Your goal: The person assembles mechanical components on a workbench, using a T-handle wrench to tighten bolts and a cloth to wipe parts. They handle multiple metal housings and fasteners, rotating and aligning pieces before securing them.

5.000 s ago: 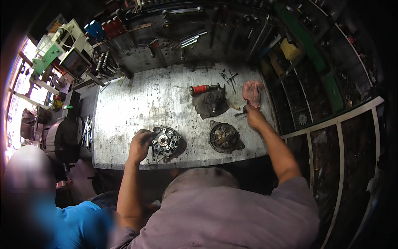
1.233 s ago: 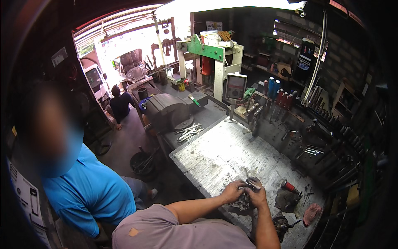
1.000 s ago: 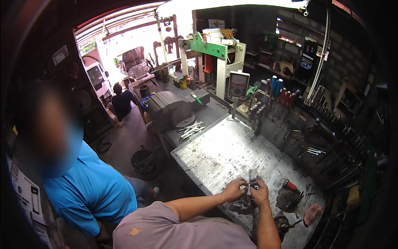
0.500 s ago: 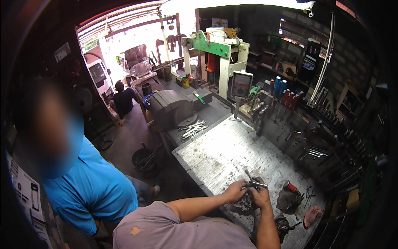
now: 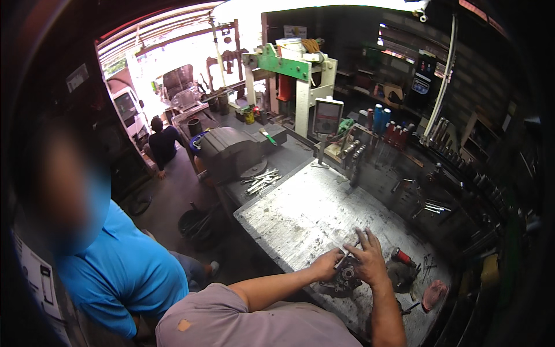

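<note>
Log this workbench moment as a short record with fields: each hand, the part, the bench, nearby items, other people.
left hand: grips the part's left side
right hand: laid flat on top of it
part: dark metal housing
bench: scuffed metal workbench
nearby: red-handled tool, loose wrenches
others: person in blue shirt at left; another person crouched farther off

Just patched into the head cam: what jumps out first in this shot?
Both hands, left hand and right hand, rest on a dark metal machine part at the near edge of the worn metal workbench. At left, close by, stands a person in a blue shirt. Behind the bench, a green press stands against the bright open doorway.
</note>
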### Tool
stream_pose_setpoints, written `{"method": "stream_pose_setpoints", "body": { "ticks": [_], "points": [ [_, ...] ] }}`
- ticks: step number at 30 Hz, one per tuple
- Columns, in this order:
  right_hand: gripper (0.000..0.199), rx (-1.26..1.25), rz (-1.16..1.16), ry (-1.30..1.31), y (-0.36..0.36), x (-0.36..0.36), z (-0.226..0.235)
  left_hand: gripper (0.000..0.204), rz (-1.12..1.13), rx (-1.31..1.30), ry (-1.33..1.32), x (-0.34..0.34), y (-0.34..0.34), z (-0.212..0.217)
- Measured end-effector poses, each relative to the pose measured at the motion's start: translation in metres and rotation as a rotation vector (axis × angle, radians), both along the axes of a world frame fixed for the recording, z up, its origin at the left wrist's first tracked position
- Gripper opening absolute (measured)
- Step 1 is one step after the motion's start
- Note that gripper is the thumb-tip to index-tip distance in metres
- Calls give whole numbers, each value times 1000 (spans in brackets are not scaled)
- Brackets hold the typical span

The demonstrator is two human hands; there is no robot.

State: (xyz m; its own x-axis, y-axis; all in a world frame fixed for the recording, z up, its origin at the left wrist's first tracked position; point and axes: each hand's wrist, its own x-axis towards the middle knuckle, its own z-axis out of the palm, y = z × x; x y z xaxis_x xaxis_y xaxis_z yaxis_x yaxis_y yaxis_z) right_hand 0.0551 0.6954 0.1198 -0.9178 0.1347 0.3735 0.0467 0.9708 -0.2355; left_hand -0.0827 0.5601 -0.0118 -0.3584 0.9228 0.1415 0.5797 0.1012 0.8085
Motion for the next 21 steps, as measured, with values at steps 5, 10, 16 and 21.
{"method": "stream_pose_setpoints", "body": {
  "ticks": [5, 10, 16, 21],
  "points": [
    [14, 367, 46, -542, -6, -36, 27, 29, 101, -46, -35, 8, -3, 6],
    [23, 9, -241, -726, -12, -58, 43, 30, 171, 0, -27, 12, -3, 4],
    [27, 529, 547, -321, 19, -49, 53, 26, 149, 55, -32, 10, -4, 4],
    [22, 65, -52, -761, 2, -65, 18, 23, 188, 44, -29, 11, -4, 2]
  ]
}}
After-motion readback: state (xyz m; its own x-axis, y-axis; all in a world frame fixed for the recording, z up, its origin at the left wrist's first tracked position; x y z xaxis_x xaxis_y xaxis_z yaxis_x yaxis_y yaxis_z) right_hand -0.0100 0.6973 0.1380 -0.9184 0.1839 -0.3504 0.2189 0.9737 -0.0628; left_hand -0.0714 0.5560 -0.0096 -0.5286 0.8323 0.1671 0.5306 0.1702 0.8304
